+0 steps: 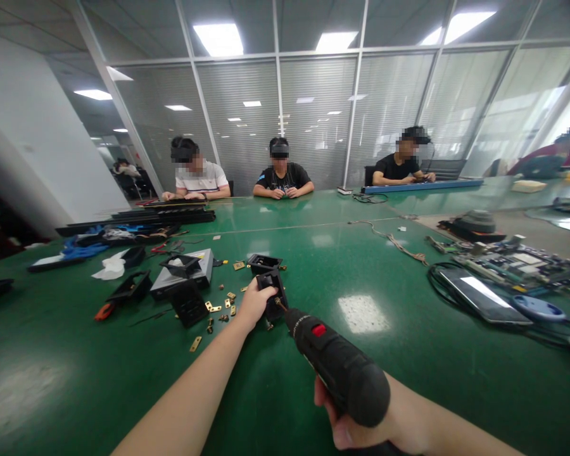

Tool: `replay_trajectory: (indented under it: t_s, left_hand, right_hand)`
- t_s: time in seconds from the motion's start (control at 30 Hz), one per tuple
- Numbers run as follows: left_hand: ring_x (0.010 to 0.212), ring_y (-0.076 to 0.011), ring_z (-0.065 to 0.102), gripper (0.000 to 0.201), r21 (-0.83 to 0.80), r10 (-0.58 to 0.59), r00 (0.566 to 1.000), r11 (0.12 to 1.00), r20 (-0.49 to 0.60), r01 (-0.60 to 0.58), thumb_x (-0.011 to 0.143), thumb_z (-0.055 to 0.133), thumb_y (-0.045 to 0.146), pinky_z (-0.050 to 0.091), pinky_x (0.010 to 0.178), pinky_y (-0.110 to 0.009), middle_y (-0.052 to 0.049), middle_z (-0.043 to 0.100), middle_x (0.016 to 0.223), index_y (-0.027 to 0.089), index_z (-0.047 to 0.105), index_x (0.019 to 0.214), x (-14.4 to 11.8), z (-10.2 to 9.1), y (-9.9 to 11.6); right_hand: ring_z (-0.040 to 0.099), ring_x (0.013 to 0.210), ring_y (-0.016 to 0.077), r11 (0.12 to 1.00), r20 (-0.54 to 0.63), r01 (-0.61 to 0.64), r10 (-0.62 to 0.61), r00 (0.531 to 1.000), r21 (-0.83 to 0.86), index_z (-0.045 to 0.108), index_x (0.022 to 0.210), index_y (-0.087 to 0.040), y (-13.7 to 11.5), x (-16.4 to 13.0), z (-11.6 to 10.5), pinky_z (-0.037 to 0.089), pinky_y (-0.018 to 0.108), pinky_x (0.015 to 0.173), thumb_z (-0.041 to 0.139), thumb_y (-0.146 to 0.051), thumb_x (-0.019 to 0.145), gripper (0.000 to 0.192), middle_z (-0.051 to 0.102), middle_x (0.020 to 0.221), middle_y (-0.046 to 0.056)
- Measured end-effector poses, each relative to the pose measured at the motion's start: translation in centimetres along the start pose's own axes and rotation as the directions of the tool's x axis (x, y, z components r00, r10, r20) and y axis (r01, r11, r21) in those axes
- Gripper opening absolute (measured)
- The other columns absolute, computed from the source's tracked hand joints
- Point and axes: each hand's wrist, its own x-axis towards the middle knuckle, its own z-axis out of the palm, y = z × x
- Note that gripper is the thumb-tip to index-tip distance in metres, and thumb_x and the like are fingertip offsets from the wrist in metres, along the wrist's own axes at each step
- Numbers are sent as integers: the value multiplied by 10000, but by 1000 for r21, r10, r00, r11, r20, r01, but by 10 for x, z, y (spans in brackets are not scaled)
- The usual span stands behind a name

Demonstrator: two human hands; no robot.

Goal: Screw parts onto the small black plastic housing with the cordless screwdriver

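My left hand (257, 303) is closed around a black plastic housing (278, 282), its thumb pressed against the inner side. In my right hand (344, 425) is a black cordless drill (335, 361) with a red switch on top, gripped from below. The drill's bit reaches a brass-coloured screw (278, 302) at the housing; whether it sits fully in the screw head is too small to tell. Just behind the held part lies another black housing (265, 262). Loose brass plates (212, 306) and screws (210, 325) are scattered left of my left hand.
On the left are a silver metal box (204, 269), a black socket panel (188, 303) and black strips (166, 216). A phone-like device (479, 294), cables and a circuit board (527, 259) lie on the right. Several people sit across the green table (313, 234).
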Motion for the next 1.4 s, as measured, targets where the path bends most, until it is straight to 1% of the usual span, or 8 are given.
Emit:
replay_trajectory:
  t_s: [0.13,0.3,0.5,0.67,1.0,1.17,1.27,1.4]
  left_hand:
    - [853,-285,750,429,17,12,1000,1000,-1,-12,622,827,355,622,891,-465,-59,789,908,194,726,1006,2,0,-2]
    - [855,-292,760,480,-4,-12,1000,1000,9,12,613,833,363,625,889,-466,-62,798,915,193,732,1051,4,-1,-3]
    - [865,-301,759,458,35,1,1000,999,2,-1,610,837,381,614,887,-465,-74,805,926,184,738,1011,6,-2,-3]
    - [829,-301,755,481,37,3,1000,999,1,-3,615,836,393,618,863,-470,-64,799,896,184,746,1038,6,-2,-5]
    - [847,-298,762,440,44,3,1000,999,-2,-3,613,819,372,625,858,-452,-67,804,909,195,737,1007,5,-1,-3]
    - [842,-299,762,451,58,-8,1000,998,-11,9,609,808,390,616,838,-442,-64,805,910,203,725,1011,3,-1,0]
    - [842,-297,756,462,67,-10,1000,998,-16,11,601,809,395,609,846,-442,-63,802,907,200,727,1012,2,-1,3]
    - [838,-303,756,451,72,-7,1000,997,-8,8,605,803,404,610,843,-450,-67,799,901,198,730,999,1,-1,3]
  right_hand:
    - [611,703,146,1000,1,-14,14,1000,18,735,828,-160,-1,0,-1,456,260,639,1118,-410,525,549,702,782,-6]
    - [619,732,152,1000,-19,0,0,1000,-3,806,987,-155,0,-1,-4,481,276,674,1132,-386,530,606,732,838,2]
    - [605,711,146,999,-21,-33,33,999,-2,705,808,-154,-2,0,0,428,261,628,1135,-378,500,574,708,787,-3]
    - [597,700,134,1000,-5,-12,12,1000,-24,680,772,-172,-2,3,1,438,249,622,1134,-402,518,569,703,764,-21]
    - [638,698,153,1000,-39,-5,4,999,-23,809,894,-154,2,2,-2,485,261,639,1140,-406,503,571,735,776,-2]
    - [592,667,129,999,0,36,-36,999,6,747,861,-169,5,4,-2,438,245,604,1129,-427,541,561,697,755,-28]
    - [600,673,135,998,0,64,-64,998,1,735,840,-169,6,5,-1,450,253,610,1121,-440,550,554,693,751,-17]
    - [620,704,154,999,-26,0,-1,1000,-49,762,906,-171,3,4,-2,478,273,650,1126,-423,527,582,718,783,1]
